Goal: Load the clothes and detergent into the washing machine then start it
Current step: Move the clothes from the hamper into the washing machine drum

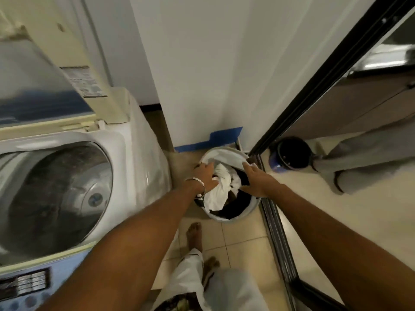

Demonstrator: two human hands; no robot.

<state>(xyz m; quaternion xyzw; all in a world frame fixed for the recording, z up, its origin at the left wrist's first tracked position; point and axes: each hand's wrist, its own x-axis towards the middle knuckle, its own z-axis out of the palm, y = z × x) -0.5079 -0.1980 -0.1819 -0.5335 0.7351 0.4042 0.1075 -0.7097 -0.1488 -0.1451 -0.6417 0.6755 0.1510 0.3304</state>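
Left hand (205, 176) grips white cloth (219, 189) in the laundry basket (226, 217), on the floor right of the open washing machine (56, 194). Right hand (254, 180) flat, fingers straight, over dark clothes. Scoop deep with both, lift the bundle clear of the rim.

White wall (202, 63), blue tape (215, 139) at base; beige tiled floor (244, 241); black sliding-door frame (325, 81) right.

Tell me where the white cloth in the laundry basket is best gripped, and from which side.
Take the white cloth by its bunched upper fold, coming from above: the basket opens upward and the cloth lies heaped on top of dark clothes. The left hand already rests there.
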